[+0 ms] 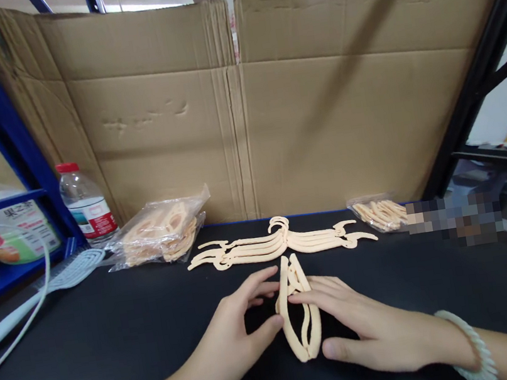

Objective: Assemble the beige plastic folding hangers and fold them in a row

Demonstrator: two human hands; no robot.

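A folded cream plastic folding hanger [290, 330] lies on the black tabletop in front of me, its two arms forming a narrow loop with the hook part tucked inside. At its left side is my left hand [249, 321], thumb tip against the hanger and fingers spread beside its upper part. My right hand [363, 319] lies on the other side, open. Its index finger reaches across the hanger, while the thumb rests apart near the lower end. Just beyond are several unfolded hangers [256, 252], nested together with hooks pointing away from me.
Clear bags of cream hanger parts lie at the back left [159, 229] and back right [381, 214]. A pale blue hairbrush [70, 274], a white cable [45, 265] and a red-capped bottle [89, 208] are on the left. Cardboard [154, 135] walls off the back.
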